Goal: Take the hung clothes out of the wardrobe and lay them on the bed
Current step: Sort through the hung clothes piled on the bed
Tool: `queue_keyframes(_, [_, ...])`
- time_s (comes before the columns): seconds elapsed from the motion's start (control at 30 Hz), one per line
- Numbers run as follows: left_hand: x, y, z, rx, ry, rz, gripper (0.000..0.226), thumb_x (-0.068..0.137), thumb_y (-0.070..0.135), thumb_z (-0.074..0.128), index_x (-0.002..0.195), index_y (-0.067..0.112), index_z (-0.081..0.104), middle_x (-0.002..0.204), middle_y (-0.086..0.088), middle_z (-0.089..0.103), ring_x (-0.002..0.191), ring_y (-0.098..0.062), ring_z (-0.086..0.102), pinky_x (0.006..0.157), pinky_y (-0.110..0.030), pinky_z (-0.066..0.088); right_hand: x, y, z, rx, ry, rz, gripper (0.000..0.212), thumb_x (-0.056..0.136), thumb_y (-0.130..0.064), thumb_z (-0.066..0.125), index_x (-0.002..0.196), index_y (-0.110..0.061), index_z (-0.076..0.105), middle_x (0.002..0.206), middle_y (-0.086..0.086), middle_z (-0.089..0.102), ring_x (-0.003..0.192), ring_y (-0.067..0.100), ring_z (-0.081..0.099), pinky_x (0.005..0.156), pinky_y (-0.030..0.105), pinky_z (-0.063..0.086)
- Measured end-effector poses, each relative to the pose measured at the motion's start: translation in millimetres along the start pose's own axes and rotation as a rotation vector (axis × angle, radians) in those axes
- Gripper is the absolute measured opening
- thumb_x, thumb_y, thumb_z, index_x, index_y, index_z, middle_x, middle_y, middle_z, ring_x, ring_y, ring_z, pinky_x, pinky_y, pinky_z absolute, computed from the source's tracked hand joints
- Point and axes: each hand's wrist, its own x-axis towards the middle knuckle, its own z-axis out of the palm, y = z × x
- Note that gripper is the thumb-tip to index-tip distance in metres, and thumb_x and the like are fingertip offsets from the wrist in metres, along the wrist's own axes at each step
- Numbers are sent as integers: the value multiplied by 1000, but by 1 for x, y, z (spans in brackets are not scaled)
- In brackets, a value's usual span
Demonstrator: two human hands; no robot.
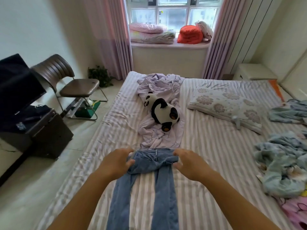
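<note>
Light blue jeans (154, 165) lie flat on the striped bed (207, 146), legs pointing toward me, waistband toward the window. A thin clear hanger bar (149, 147) runs along the waistband. My left hand (116, 161) holds the left end of the waistband between thumb and curled fingers. At the right end, my right hand (189, 163) grips it the same way. A crumpled lilac garment (159, 90) is spread just beyond the jeans. The wardrobe is out of view.
A panda plush (163, 110) lies on the lilac garment. A floral pillow (227, 105) and heaps of pale blue clothes (282, 163) occupy the bed's right side. A brown chair (73, 83) and a dark cabinet (41, 130) stand on the left floor.
</note>
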Motion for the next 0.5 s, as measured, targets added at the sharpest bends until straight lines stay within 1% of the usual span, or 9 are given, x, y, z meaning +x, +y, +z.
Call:
queue_keyframes(0.07, [38, -13, -2, -6, -19, 26, 46, 96, 38, 56, 139, 27, 47, 135, 1, 57, 121, -18, 55, 94, -32, 45, 31, 3, 2, 5, -2, 43, 37, 95, -34, 57, 130, -20, 53, 127, -1, 59, 113, 18, 56, 93, 32, 48])
queue_keyframes(0.23, [138, -45, 5, 12, -78, 62, 47, 97, 40, 54, 140, 25, 46, 137, 0, 56, 123, -19, 54, 95, -33, 45, 116, 23, 8, 19, -38, 136, 37, 95, -29, 57, 131, -19, 53, 130, 0, 58, 115, 19, 56, 95, 34, 48])
queue_keyframes(0.4, [237, -76, 34, -10, -135, 32, 45, 97, 38, 53, 139, 24, 48, 136, -2, 57, 121, -20, 55, 94, -33, 46, 196, 75, 25, 48, -46, 257, 36, 99, -24, 53, 134, -19, 51, 133, 0, 58, 117, 19, 56, 94, 30, 45])
queue_keyframes(0.5, [294, -92, 64, 1, -166, -11, 44, 98, 38, 51, 139, 24, 47, 137, -2, 56, 121, -21, 55, 92, -32, 44, 248, 114, 46, 50, -80, 297, 35, 99, -23, 53, 134, -19, 51, 132, 1, 59, 115, 20, 57, 91, 29, 46])
